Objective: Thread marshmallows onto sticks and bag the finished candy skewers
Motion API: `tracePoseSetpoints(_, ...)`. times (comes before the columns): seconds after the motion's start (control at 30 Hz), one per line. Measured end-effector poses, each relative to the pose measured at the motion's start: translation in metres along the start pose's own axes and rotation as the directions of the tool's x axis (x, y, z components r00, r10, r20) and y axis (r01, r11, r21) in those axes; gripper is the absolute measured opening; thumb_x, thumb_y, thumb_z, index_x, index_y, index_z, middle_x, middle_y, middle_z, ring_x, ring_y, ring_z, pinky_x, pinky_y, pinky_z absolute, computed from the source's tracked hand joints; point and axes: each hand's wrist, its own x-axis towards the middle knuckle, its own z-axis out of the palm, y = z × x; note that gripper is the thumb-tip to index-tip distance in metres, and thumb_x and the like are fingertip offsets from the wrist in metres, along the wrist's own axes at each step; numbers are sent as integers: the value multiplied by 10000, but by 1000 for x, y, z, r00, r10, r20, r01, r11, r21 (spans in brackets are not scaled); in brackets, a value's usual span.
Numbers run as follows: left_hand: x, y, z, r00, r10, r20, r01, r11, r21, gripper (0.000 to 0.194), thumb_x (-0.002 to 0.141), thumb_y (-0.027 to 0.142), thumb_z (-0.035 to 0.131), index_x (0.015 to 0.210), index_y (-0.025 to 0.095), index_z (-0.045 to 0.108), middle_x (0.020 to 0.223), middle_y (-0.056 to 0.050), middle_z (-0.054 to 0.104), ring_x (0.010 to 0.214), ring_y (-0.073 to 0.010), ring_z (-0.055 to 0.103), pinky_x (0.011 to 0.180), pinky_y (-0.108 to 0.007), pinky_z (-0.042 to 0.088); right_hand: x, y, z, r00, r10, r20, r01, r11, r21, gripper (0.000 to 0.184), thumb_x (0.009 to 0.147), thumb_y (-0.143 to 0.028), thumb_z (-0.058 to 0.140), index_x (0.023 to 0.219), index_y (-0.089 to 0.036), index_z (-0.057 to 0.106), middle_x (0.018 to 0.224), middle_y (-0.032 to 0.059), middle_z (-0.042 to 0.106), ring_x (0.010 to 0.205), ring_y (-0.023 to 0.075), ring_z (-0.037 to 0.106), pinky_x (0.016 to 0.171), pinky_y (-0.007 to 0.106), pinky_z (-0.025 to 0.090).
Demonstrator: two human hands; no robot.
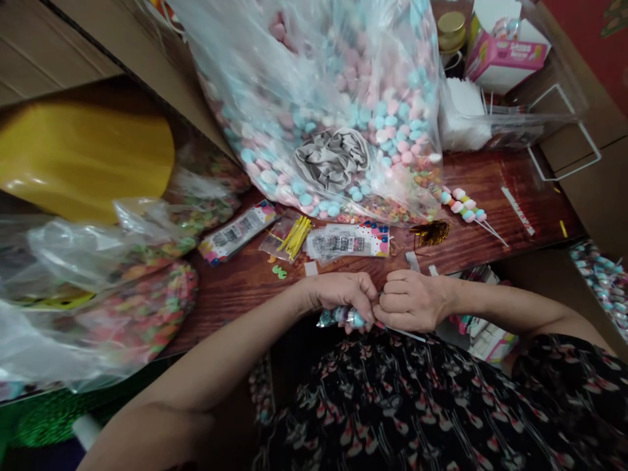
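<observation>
Candy in clear wrap [358, 318], one bundle, is close to the person's tummy, by the near edge of the brown table [228, 294]. One left hand [343, 294] curls around it and holds it. One right hand [413, 299] is curled tight like a fist, just beside it; I cannot tell what its fingers pinch. One white stick [411, 336] pokes out under that hand. Both arms come in from the sides, and the two hands meet in the middle.

On the table are two candy sticks [464, 204], two stacks of printed bags [350, 242], one bunch of gold ties [430, 233] and one small bag of yellow ties [296, 237]. One gray cloth ring [333, 157] lies on one big candy bag [294, 72].
</observation>
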Motion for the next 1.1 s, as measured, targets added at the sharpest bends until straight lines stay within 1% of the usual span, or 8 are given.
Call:
tracePoseSetpoints(0.2,-6,11,-6,998,20,-67,-10,990,141,26,608,219,779,614,205,758,528,-46,686,348,-153,547,315,-226,398,9,0,0,978,149,142,-141,988,-66,253,989,-205,424,808,-180,599,700,14,548,651,149,463,625,323,311)
tracePoseSetpoints(0.37,-22,32,-18,969,198,-150,-140,933,332,137,526,193,855,633,191,771,566,-39,685,482,-211,627,445,-282,473,13,-1,2,962,254,94,-248,966,-72,273,1001,-202,379,816,-185,579,737,18,572,662,147,465,677,328,317)
tracePoseSetpoints(0.57,-53,54,-29,932,280,-231,-81,782,618,286,458,307,908,697,223,775,603,1,677,520,-168,571,513,-249,406,14,-1,6,958,278,65,-279,960,-1,190,940,-138,388,859,-180,554,760,27,587,667,154,466,705,315,351)
tracePoseSetpoints(0.77,-74,70,20,630,766,-131,17,155,988,86,741,285,734,704,228,683,715,-26,604,702,-187,517,687,-301,400,14,19,7,850,502,162,-526,827,199,152,902,-132,380,923,-158,528,785,49,594,674,153,475,632,277,348)
tracePoseSetpoints(0.9,-66,56,47,604,796,40,176,-182,967,218,885,144,514,697,198,609,704,-31,580,672,-170,475,642,-304,372,13,38,10,767,622,156,-631,689,357,151,892,-107,377,844,-178,501,672,-14,516,591,116,419,562,243,294)
tracePoseSetpoints(0.97,-61,41,40,552,832,-58,218,-76,973,224,914,216,519,720,183,625,700,-30,598,661,-154,489,610,-280,368,12,46,11,746,659,98,-641,671,372,145,869,-90,395,810,-182,491,659,-21,502,593,112,422,569,238,300)
tracePoseSetpoints(1.03,-55,23,21,462,819,-339,157,301,941,343,930,413,526,721,167,641,656,-32,605,620,-140,516,569,-254,376,9,52,14,734,678,28,-639,676,367,146,851,-73,410,798,-183,491,666,-17,514,610,115,444,592,237,327)
tracePoseSetpoints(1.1,-45,4,-2,540,570,-620,-25,747,664,576,925,630,408,729,146,651,607,-49,614,550,-140,554,491,-234,374,7,55,18,735,677,-37,-623,695,359,150,855,-69,415,808,-184,500,680,-10,533,623,122,467,609,240,356)
